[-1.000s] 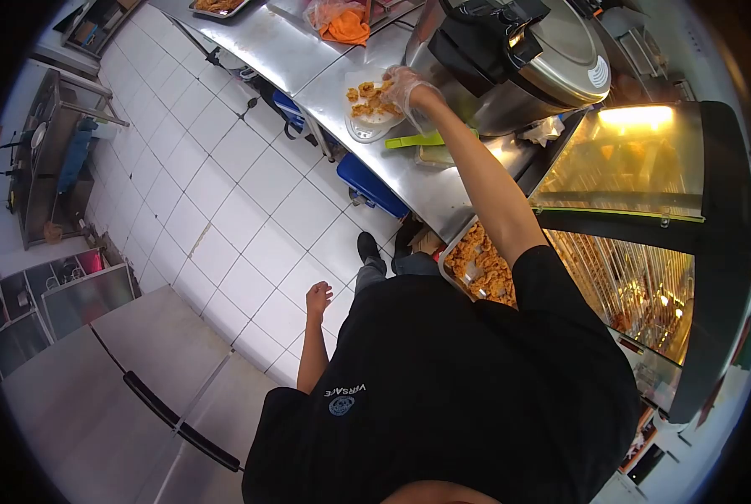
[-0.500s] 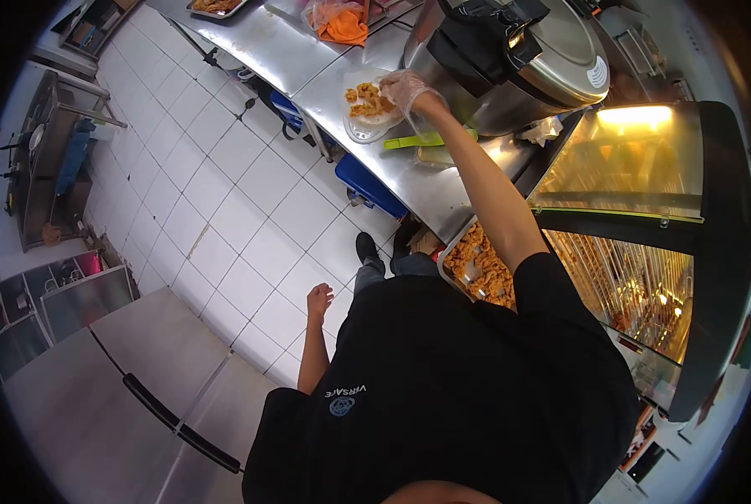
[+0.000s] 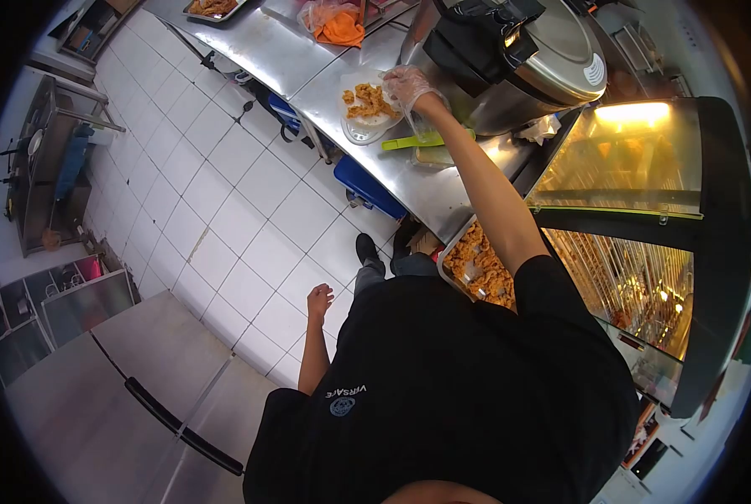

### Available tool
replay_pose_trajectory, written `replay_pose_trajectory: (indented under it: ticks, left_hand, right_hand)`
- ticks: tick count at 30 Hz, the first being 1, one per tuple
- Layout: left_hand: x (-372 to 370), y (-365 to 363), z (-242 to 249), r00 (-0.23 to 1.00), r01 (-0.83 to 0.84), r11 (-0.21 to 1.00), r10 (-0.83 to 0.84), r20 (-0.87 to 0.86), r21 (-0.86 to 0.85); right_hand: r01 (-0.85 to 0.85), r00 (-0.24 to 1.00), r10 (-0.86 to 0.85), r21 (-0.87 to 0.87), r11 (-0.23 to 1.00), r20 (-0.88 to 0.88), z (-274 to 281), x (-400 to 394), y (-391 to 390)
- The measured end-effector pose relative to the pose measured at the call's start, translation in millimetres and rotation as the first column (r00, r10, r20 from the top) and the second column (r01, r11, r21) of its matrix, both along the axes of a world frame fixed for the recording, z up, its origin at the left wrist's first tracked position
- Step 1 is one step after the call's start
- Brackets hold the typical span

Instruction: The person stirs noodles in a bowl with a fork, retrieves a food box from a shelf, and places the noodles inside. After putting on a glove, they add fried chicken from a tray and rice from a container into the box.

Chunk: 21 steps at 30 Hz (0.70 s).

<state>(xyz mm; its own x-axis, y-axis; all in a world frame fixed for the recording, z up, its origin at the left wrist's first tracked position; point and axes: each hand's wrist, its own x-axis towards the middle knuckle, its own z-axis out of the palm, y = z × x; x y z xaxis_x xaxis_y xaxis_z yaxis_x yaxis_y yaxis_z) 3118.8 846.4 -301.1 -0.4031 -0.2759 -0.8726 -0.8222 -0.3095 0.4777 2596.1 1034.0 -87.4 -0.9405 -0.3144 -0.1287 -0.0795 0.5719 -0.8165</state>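
My right hand point(image 3: 409, 90), in a loose clear plastic glove, hovers at the right edge of a clear plastic dish point(image 3: 364, 134). Golden fried chicken pieces point(image 3: 370, 102) lie inside it on white paper. The gloved fingers are loosely bent, slightly apart from the food, and I see nothing held in them. A lime-green handled utensil point(image 3: 409, 143) rests on the counter just below that hand. My left hand point(image 3: 319, 301) hangs at my side over the floor, fingers relaxed and holding nothing.
A large steel cooker point(image 3: 493, 92) stands right of the dish. A tray of fried pieces point(image 3: 479, 265) sits near my right side, by a lit warming cabinet point(image 3: 619, 252). An orange cloth point(image 3: 339, 29) lies farther back on the steel counter point(image 3: 300, 63). Blue bins point(image 3: 369, 186) are underneath.
My right hand has drawn slightly back and to the right, away from the fried chicken pieces, uncovering more of them. My left hand has stayed where it was.
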Motion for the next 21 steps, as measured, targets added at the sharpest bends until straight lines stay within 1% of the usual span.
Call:
replay_pose_trajectory:
  ticks: [3,6,9,11,12,13,14,15,16,17,18,19,20,21]
  left_hand:
    - [3,-2,-2,1.0,0.008,1.0,-0.008,0.011,0.015]
    - [7,-2,-5,1.0,0.024,0.999,-0.024,0.02,0.033]
    - [8,-1,-5,0.999,0.026,0.999,-0.027,0.019,0.034]
    - [8,-1,-3,0.999,0.026,0.999,-0.027,0.017,0.033]
    - [7,0,-1,0.999,0.034,0.999,-0.035,0.023,0.029]
    - [6,0,0,0.999,0.043,0.999,-0.044,0.028,0.025]
    - [5,0,-2,0.999,0.043,0.999,-0.044,0.026,0.024]
    - [6,1,-4,1.0,0.027,0.999,-0.027,0.014,0.018]
    - [7,0,-6,1.0,0.008,1.0,-0.008,0.004,0.011]
    - [5,-1,-2,1.0,0.005,1.0,-0.005,0.0,0.008]
    - [4,-3,2,1.0,-0.022,1.0,0.022,-0.007,0.003]
    - [4,-2,2,0.999,-0.051,0.999,0.051,-0.013,0.0]
    - [5,-1,1,0.998,-0.061,0.998,0.061,-0.011,-0.002]
    - [10,-2,2,0.999,-0.047,0.999,0.047,-0.025,-0.007]
  right_hand:
    - [0.007,1.0,-0.007,0.012,1.0,-0.006,-2,-1,-1]
    - [-0.006,0.999,0.007,0.015,1.0,-0.036,-15,-7,1]
    - [0.037,0.999,-0.037,0.017,0.999,0.012,-15,-7,1]
    - [0.107,0.994,-0.106,0.139,0.984,-0.014,13,12,-9]
    - [0.106,0.994,-0.105,0.138,0.985,-0.016,19,23,-14]
    - [-0.024,0.965,0.074,0.198,0.98,-0.252,24,35,-20]
    - [-0.131,0.851,0.256,0.286,0.949,-0.458,30,44,-27]
    - [-0.13,0.851,0.255,0.285,0.95,-0.459,39,48,-32]
    - [-0.179,0.903,0.352,0.526,0.831,-0.247,51,50,-39]
    - [-0.26,0.922,0.386,0.715,0.65,-0.015,61,50,-47]
    - [-0.26,0.92,0.39,0.714,0.65,-0.02,71,49,-54]
    - [-0.257,0.897,0.437,0.724,0.639,-0.067,77,48,-61]
    - [-0.258,0.869,0.483,0.734,0.628,-0.108,79,48,-67]
    - [-0.268,0.867,0.488,0.73,0.629,-0.103,70,49,-73]
